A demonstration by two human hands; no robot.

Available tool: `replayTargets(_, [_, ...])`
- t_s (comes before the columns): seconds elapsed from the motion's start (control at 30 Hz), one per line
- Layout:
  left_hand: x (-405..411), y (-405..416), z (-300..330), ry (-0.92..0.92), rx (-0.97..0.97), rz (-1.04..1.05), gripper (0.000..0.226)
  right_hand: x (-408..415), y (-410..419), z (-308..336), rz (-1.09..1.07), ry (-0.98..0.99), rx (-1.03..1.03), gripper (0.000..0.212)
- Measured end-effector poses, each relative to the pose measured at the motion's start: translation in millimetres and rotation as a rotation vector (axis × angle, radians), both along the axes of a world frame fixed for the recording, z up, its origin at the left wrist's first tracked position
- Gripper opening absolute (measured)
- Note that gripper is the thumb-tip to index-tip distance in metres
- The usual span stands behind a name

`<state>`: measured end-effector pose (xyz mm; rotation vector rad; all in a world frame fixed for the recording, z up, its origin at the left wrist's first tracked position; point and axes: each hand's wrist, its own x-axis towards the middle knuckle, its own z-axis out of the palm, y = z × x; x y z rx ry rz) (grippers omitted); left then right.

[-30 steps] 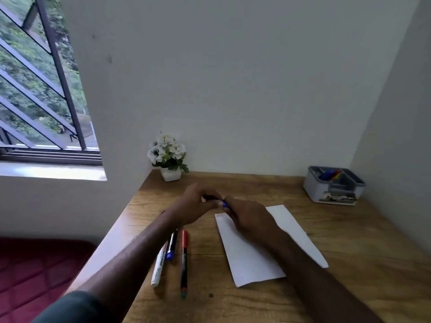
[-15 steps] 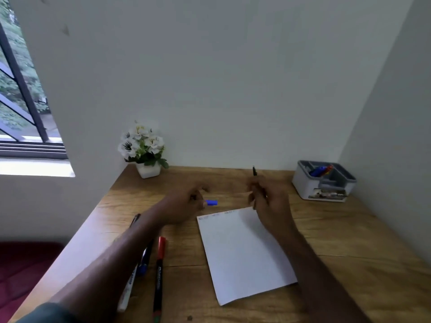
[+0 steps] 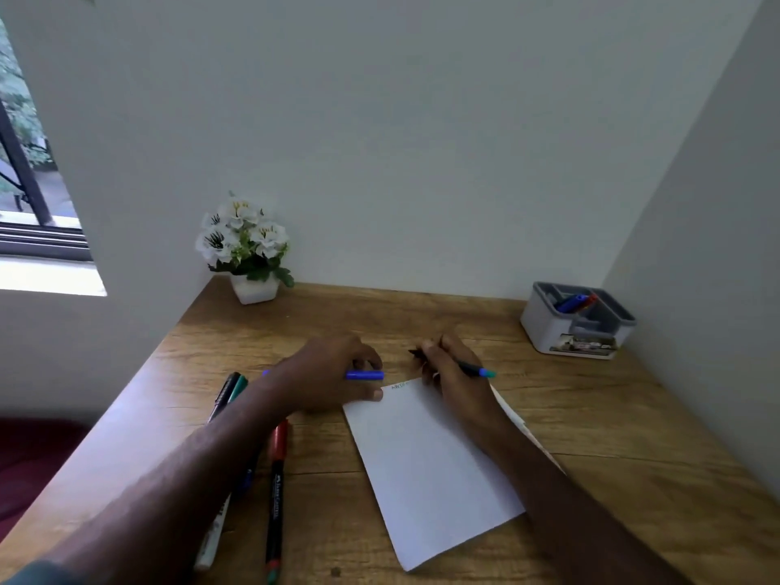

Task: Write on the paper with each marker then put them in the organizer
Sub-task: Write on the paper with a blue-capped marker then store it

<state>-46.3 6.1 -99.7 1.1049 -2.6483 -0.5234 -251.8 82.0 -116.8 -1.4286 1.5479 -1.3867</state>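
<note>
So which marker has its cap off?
The blue marker in the right hand: its dark tip is bare, and the left hand holds its blue cap. The red marker and the others on the desk look capped.

White paper (image 3: 426, 466) flat on desk, uncapped marker (image 3: 472, 368) gripped above, grey organizer (image 3: 548, 327) far right

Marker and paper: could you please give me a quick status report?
Left hand holds blue cap, fingers on paper. Right hand grips uncapped marker, tip off the sheet. Organizer clear to reach.
</note>
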Motion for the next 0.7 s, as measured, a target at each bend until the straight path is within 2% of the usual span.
replayTargets(0.07, [-2.1, 2.5, 0.8, -0.020, 0.033, -0.025, 0.046, -1.9, 4.6, -0.3, 0.045, 0.036, -0.007, 0.014])
replayTargets(0.27, [-1.1, -0.9, -4.6, 0.026, 0.071, -0.024, 0.045, -16.2, -0.6, 8.0, 0.064, 0.188, -0.043, 0.028])
replayTargets(0.4, [-1.7, -4.0, -8.1, 0.039, 0.077, -0.019, 0.046, -21.4, -4.5, 0.7, 0.051, 0.125, -0.051, 0.023])
replayTargets(0.7, [-1.9, -6.9, -10.4, 0.030, 0.094, -0.016, 0.049, -22.3, -7.2, -6.0, 0.089, 0.128, -0.005, 0.033])
